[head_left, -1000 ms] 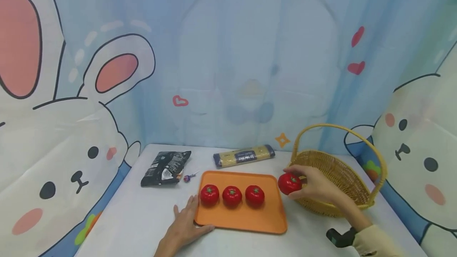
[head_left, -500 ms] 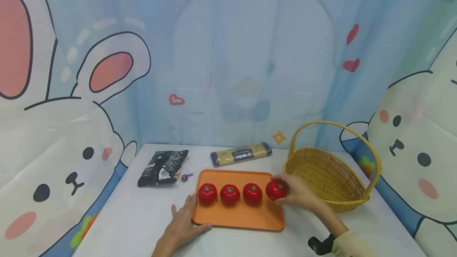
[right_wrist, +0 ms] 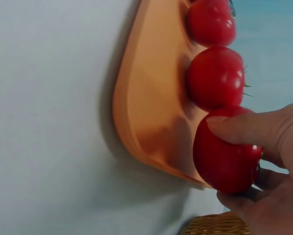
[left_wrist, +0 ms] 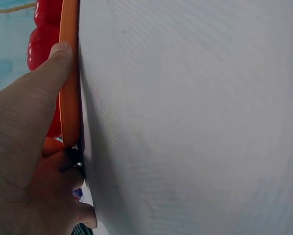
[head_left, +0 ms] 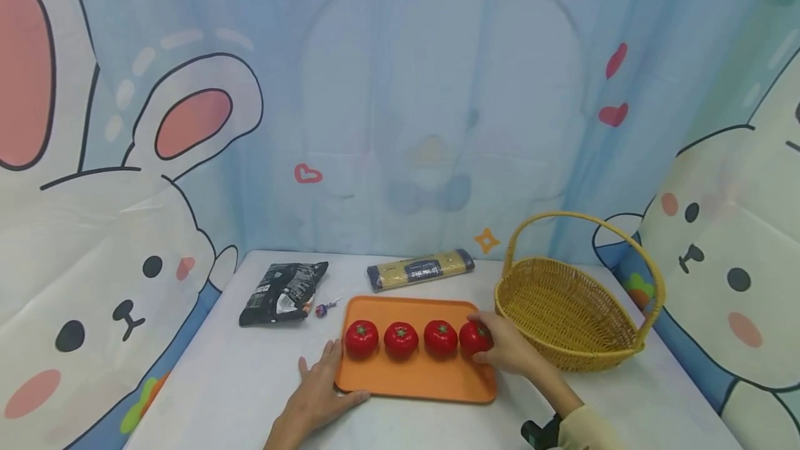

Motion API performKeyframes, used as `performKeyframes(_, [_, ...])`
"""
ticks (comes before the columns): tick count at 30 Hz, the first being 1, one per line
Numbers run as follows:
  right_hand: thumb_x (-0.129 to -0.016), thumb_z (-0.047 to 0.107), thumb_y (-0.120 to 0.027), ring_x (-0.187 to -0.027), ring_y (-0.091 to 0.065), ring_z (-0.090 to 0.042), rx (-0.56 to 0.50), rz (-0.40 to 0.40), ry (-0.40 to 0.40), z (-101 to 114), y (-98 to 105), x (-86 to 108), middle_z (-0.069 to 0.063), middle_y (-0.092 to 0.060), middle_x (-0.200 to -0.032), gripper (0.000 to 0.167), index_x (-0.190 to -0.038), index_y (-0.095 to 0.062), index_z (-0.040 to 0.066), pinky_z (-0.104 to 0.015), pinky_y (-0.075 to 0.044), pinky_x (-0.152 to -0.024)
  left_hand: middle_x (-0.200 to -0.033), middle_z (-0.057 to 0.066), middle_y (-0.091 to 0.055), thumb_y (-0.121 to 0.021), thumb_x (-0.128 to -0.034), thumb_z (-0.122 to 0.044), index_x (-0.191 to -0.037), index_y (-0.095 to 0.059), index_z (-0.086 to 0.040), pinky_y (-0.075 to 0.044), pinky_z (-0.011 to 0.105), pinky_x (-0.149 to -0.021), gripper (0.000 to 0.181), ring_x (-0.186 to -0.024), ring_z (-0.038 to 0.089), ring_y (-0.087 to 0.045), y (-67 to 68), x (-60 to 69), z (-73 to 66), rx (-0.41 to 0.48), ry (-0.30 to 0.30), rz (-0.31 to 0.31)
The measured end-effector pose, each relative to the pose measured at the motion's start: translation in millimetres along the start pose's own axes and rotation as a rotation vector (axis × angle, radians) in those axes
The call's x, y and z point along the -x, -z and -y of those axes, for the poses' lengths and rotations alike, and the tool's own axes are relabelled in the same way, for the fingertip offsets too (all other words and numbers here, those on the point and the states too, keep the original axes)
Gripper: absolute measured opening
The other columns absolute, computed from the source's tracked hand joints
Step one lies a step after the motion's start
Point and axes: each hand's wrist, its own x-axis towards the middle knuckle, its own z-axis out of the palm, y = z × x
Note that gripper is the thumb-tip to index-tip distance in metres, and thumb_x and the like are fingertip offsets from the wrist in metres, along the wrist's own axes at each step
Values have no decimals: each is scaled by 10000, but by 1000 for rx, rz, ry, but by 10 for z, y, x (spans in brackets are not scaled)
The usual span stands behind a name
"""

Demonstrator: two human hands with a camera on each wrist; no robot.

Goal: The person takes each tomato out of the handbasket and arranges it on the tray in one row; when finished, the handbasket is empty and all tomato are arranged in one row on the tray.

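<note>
My right hand (head_left: pixel 509 347) grips a red tomato (head_left: pixel 473 339) at the right end of the orange tray (head_left: pixel 415 384), thumb and fingers around its sides. In the right wrist view, the held tomato (right_wrist: pixel 225 152) is beside another tomato (right_wrist: pixel 215 78); whether its underside meets the tray is hidden. Three more tomatoes, the middle one (head_left: pixel 401 340) among them, sit in a row on the tray. My left hand (head_left: pixel 317 394) rests at the tray's near left corner, fingers along the left side. In the left wrist view its thumb (left_wrist: pixel 53 66) lies against the tray rim (left_wrist: pixel 69 112).
A yellow wicker basket (head_left: pixel 569 304) with a tall handle stands right of the tray. Behind the tray lies a yellow pasta packet (head_left: pixel 421 270). A black snack bag (head_left: pixel 284 294) and a small lollipop (head_left: pixel 325 308) lie to the left on the white table (head_left: pixel 219 380).
My right hand has carried the tomato leftward from in front of the basket, over the tray's right end, and lowered it beside the row. My left hand stays at the tray corner.
</note>
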Motion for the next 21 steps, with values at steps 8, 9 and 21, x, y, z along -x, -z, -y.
performKeyframes(8, [-793,11,-949,-1324,-612,-459,28,-6,-47,-11,-87,-47,-247,-658,-1389,737,-1438,-600,-56,-626,-533,-1100,-1687,297,-363,-915,-824,-534,-1638,-360,58,1,855,-1203,1149,-1602,476,-277,2,4,2,3,-1,-4])
performKeyframes(9, [-795,16,-949,-1323,-613,-457,28,-6,-50,-11,-92,-52,-246,-659,-1388,733,-1437,-601,-54,-623,-535,-1100,-1687,295,-365,-915,-825,-533,-1638,-360,58,0,854,-1205,1148,-1602,475,-277,1,5,4,4,0,-3])
performKeyframes(21, [-778,25,-960,-1275,-645,-426,23,-2,8,-41,-116,-49,-236,-677,-1356,713,-1402,-624,-56,-609,-557,-1081,-1696,284,-360,-912,-827,-535,-1647,-343,56,-15,844,-1217,1160,-1605,467,-277,-3,11,4,-7,4,-5])
